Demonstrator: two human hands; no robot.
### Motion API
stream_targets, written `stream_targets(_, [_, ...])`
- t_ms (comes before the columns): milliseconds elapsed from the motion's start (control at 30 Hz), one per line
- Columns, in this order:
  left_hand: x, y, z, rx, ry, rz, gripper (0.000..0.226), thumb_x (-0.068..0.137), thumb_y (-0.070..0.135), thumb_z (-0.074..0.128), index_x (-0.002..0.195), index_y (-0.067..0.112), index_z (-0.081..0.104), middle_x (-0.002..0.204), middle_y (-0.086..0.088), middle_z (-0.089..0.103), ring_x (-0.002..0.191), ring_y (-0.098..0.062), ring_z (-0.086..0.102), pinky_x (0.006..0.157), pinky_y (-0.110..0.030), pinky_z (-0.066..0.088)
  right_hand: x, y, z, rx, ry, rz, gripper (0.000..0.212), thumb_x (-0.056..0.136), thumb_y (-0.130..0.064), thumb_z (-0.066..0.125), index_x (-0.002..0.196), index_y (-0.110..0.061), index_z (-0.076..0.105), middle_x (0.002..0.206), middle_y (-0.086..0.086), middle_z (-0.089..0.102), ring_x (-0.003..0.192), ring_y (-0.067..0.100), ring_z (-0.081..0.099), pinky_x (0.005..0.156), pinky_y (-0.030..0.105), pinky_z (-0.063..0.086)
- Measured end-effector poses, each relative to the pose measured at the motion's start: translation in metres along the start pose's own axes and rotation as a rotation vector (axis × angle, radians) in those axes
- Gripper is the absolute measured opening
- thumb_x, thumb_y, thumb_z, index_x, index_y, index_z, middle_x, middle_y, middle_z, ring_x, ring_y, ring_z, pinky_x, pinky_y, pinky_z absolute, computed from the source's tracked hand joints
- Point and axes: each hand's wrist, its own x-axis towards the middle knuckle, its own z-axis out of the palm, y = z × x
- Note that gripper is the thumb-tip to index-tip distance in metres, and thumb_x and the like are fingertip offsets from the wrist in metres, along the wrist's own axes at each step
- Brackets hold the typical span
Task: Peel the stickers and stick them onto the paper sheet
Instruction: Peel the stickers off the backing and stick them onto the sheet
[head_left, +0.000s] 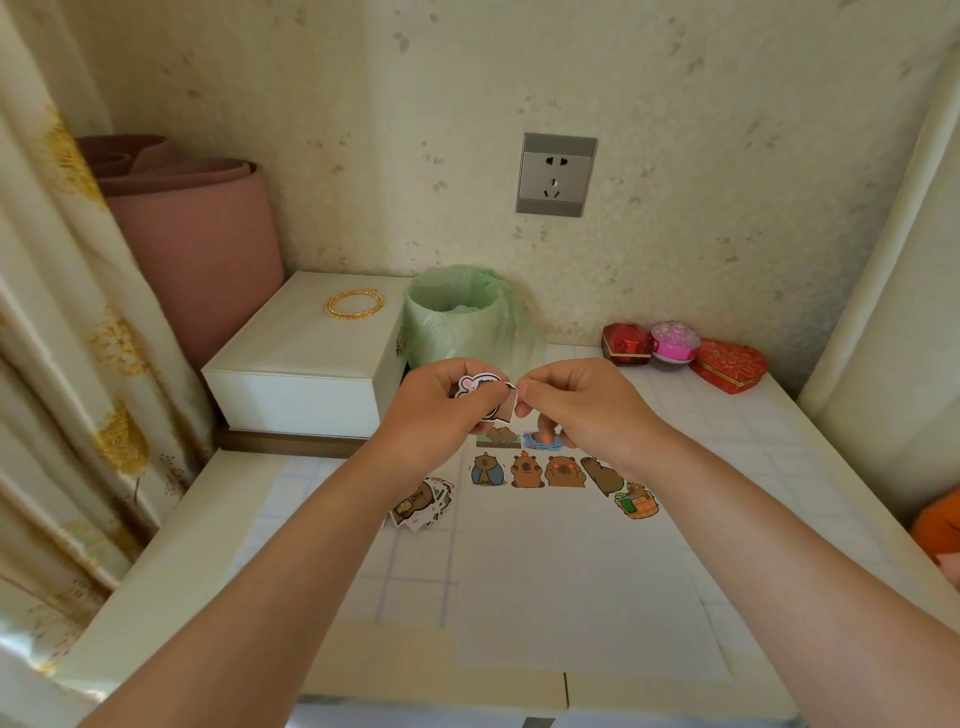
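The sticker is held in the air between both hands, above the far end of the paper sheet and just in front of the green-lined bin, probably so the backing can drop straight in. The left hand pinches the sticker's body, fingers curled round it. The right hand pinches a lifted brown corner at its edge (backing or face, I cannot tell which). At least 7 capybara stickers sit in rows on the sheet's far part. The unpeeled pile lies on the worktop just left of the sheet, handy for the left hand.
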Motion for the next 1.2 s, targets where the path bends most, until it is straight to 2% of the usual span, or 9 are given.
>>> stream_targets(100, [0.0001, 0.0006, -0.0009, -0.012, 0.017, -0.008, 0.009, 0.092, 0.015, 0.067, 0.092, 0.015, 0.076, 0.085, -0.003, 0.074, 0.076, -0.007, 0.068, 0.066, -0.016, 0.055, -0.0004, -0.0012, -0.0006, 0.034, 0.016, -0.012, 0.019, 0.097, -0.017, 0.062, 0.087, -0.009, 0.076, 0.075, -0.007, 0.073, 0.05, 0.01, 0.054, 0.046, 0.014, 0.04])
stream_targets(367, [-0.0007, 0.0017, -0.0025, -0.025, 0.015, -0.009, 0.009, 0.091, 0.015, 0.066, 0.089, 0.017, 0.075, 0.081, -0.001, 0.073, 0.078, -0.01, 0.069, 0.065, -0.016, 0.054, -0.0009, -0.0025, 0.0007, 0.058, -0.002, -0.016, 0.016, 0.097, -0.018, 0.063, 0.086, -0.014, 0.074, 0.075, -0.008, 0.072, 0.051, 0.01, 0.054, 0.048, 0.017, 0.041])
stream_targets(567, [-0.0019, 0.0004, -0.0011, -0.005, 0.014, 0.004, 0.008, 0.091, 0.014, 0.067, 0.09, 0.014, 0.075, 0.085, -0.007, 0.074, 0.075, -0.01, 0.067, 0.066, -0.017, 0.056, -0.0027, -0.0035, 0.0027, -0.064, 0.029, -0.065, 0.02, 0.096, -0.018, 0.062, 0.08, -0.013, 0.074, 0.056, -0.01, 0.064, 0.048, 0.008, 0.054, 0.049, 0.014, 0.043])
stream_targets(667, [-0.0025, 0.0007, -0.0004, -0.006, 0.011, 0.018, 0.009, 0.091, 0.011, 0.067, 0.094, 0.009, 0.075, 0.089, -0.011, 0.074, 0.073, -0.007, 0.066, 0.064, -0.016, 0.054, -0.0015, -0.0022, 0.0025, -0.113, 0.042, -0.087, 0.023, 0.096, -0.018, 0.061, 0.076, -0.017, 0.072, 0.05, -0.01, 0.06, 0.047, 0.006, 0.054, 0.054, 0.019, 0.047])
stream_targets(833, [-0.002, 0.0001, 0.002, 0.003, 0.019, 0.033, 0.008, 0.09, 0.012, 0.069, 0.093, 0.01, 0.076, 0.087, -0.01, 0.075, 0.075, -0.011, 0.067, 0.068, -0.02, 0.058, -0.0012, 0.0001, 0.0056, -0.127, 0.064, -0.11, 0.026, 0.096, -0.02, 0.059, 0.074, -0.022, 0.074, 0.06, -0.007, 0.065, 0.05, 0.006, 0.053, 0.065, 0.042, 0.059])
stream_targets(933, [-0.0023, -0.0001, 0.0021, 0.001, 0.024, 0.039, 0.008, 0.09, 0.012, 0.068, 0.093, 0.011, 0.076, 0.086, -0.008, 0.075, 0.074, -0.01, 0.067, 0.068, -0.02, 0.058, -0.0016, -0.0007, 0.0064, -0.141, 0.068, -0.118, 0.026, 0.096, -0.021, 0.059, 0.075, -0.021, 0.074, 0.063, -0.001, 0.065, 0.052, 0.008, 0.052, 0.067, 0.046, 0.059])
stream_targets(1000, [-0.0018, -0.0005, 0.0021, -0.003, 0.025, 0.033, 0.009, 0.09, 0.012, 0.068, 0.094, 0.012, 0.076, 0.087, -0.007, 0.075, 0.073, -0.007, 0.067, 0.067, -0.019, 0.057, -0.0018, -0.0015, 0.0058, -0.139, 0.069, -0.115, 0.027, 0.096, -0.02, 0.058, 0.073, -0.02, 0.073, 0.057, 0.001, 0.06, 0.05, 0.01, 0.05, 0.06, 0.041, 0.055])
stream_targets(1100, [-0.001, -0.001, 0.0007, -0.022, 0.018, 0.008, 0.01, 0.091, 0.013, 0.067, 0.095, 0.014, 0.076, 0.088, -0.004, 0.075, 0.075, -0.007, 0.067, 0.069, -0.019, 0.058, -0.0023, -0.0029, 0.0058, -0.074, 0.06, -0.063, 0.026, 0.096, -0.019, 0.058, 0.076, -0.012, 0.074, 0.051, 0.003, 0.055, 0.046, 0.011, 0.048, 0.053, 0.026, 0.044])
stream_targets(1200, [0.0001, -0.0056, 0.0004, -0.008, 0.064, 0.017, 0.015, 0.088, 0.018, 0.072, 0.103, 0.02, 0.072, 0.095, 0.004, 0.073, 0.088, -0.012, 0.068, 0.077, -0.021, 0.055, -0.0027, -0.0032, 0.0069, 0.002, 0.05, -0.02, 0.026, 0.096, -0.019, 0.059, 0.079, -0.009, 0.075, 0.051, 0.004, 0.056, 0.045, 0.01, 0.048, 0.051, 0.02, 0.042])
